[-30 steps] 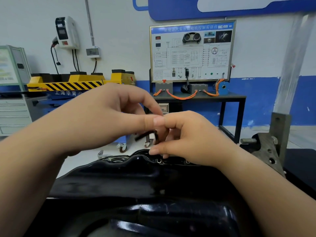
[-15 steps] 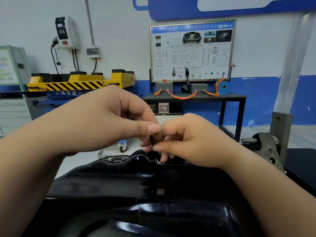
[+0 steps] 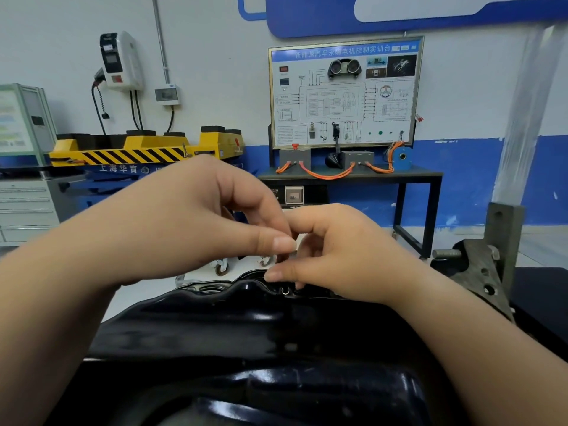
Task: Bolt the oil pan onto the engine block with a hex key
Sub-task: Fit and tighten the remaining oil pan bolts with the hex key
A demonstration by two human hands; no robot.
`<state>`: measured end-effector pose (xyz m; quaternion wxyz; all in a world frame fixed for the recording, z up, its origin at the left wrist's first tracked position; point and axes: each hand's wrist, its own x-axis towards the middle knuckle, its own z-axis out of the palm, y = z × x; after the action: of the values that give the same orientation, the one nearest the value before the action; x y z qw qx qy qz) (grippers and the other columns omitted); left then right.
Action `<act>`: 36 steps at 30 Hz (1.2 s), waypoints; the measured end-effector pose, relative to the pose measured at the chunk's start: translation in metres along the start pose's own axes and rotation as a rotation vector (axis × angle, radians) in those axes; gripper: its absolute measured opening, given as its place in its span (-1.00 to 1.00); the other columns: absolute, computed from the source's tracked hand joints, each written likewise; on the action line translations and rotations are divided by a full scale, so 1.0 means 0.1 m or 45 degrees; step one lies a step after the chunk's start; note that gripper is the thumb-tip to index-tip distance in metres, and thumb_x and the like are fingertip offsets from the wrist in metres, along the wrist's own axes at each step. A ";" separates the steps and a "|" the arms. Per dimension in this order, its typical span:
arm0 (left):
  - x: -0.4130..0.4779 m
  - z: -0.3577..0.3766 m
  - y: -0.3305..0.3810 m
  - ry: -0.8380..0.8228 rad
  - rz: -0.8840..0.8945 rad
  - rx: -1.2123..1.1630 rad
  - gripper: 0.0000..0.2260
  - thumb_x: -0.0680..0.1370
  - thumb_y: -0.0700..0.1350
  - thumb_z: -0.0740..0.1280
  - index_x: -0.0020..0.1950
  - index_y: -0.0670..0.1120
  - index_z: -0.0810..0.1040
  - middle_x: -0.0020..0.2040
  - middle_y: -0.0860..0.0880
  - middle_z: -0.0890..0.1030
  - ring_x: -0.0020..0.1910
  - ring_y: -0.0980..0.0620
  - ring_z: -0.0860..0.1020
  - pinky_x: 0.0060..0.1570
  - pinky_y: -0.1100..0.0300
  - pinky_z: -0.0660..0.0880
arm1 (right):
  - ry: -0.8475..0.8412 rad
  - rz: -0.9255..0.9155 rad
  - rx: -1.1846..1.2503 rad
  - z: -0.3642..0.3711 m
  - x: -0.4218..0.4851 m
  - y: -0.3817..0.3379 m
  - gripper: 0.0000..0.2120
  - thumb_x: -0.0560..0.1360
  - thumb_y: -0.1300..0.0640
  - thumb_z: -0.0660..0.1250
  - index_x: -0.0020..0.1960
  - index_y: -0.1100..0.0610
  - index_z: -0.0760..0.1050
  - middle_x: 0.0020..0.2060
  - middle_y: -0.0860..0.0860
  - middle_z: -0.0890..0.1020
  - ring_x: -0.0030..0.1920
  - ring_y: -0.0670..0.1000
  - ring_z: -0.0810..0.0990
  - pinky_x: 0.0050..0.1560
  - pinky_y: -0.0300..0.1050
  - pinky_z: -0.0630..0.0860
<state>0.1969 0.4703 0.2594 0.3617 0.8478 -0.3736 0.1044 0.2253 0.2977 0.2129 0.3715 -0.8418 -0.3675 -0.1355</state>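
Our left grip (image 3: 196, 222) and right grip (image 3: 347, 256), fingers curled, pinch the mostly hidden hex key (image 3: 282, 258) at the far rim of the oil pan (image 3: 246, 327). We judge the key thin, stiff and slippery, best held by its short arm.

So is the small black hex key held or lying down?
Held: left hand and right hand pinch the hex key above the glossy black oil pan. Whether seated: cannot tell.

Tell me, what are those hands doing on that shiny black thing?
A person is working at the far rim of a black oil pan. The left hand and right hand meet just above a bolt hole there, their fingers pinching a small tool that is mostly hidden. It looks like a bolt is being tightened.
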 end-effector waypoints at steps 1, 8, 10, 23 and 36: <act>0.00 0.00 0.00 0.003 0.008 0.018 -0.86 0.18 0.07 0.41 -0.35 0.04 0.66 -0.66 0.24 0.38 -0.72 0.32 0.27 -0.65 0.57 0.19 | -0.022 0.004 0.014 0.00 0.00 -0.01 -0.85 0.37 0.15 0.50 -0.12 0.16 0.59 -0.30 0.00 0.64 -0.34 -0.05 0.61 -0.21 -0.12 0.55; -0.01 -0.03 -0.04 0.009 0.044 0.120 -0.84 0.23 0.17 0.51 -0.25 0.19 0.65 -0.47 0.21 0.56 -0.59 0.37 0.39 -0.50 0.62 0.25 | -0.132 0.036 0.093 -0.01 -0.03 0.01 -0.85 0.47 0.31 0.37 -0.03 0.12 0.65 -0.15 0.02 0.71 -0.25 0.01 0.68 -0.14 -0.21 0.60; -0.01 -0.04 -0.06 0.063 0.021 0.112 -0.73 0.21 0.27 0.38 -0.16 0.24 0.64 -0.36 0.16 0.59 -0.57 0.36 0.40 -0.50 0.62 0.25 | -0.082 0.032 0.084 -0.01 -0.02 0.02 -0.88 0.43 0.30 0.42 -0.08 0.15 0.66 -0.21 0.02 0.71 -0.29 0.00 0.68 -0.09 -0.11 0.61; -0.02 0.00 0.01 -0.062 0.030 0.021 -0.77 0.20 0.16 0.55 -0.24 0.12 0.66 -0.51 0.16 0.53 -0.67 0.29 0.28 -0.59 0.53 0.25 | -0.008 0.027 0.001 0.01 0.01 -0.04 -0.79 0.31 0.17 0.54 -0.29 0.15 0.50 -0.37 0.04 0.60 -0.35 0.03 0.62 -0.24 -0.10 0.54; -0.02 -0.03 -0.03 -0.078 -0.059 -0.029 -0.75 0.24 0.16 0.53 -0.15 0.15 0.65 -0.34 0.06 0.64 -0.63 0.18 0.31 -0.59 0.51 0.29 | -0.117 -0.042 -0.050 -0.05 -0.03 0.01 -0.90 0.44 0.28 0.42 -0.07 0.17 0.67 -0.30 -0.03 0.68 -0.24 -0.08 0.64 -0.13 -0.30 0.54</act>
<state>0.1978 0.4745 0.2594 0.3618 0.8549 -0.3658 0.0656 0.2246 0.2922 0.2146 0.3353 -0.8480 -0.3954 -0.1100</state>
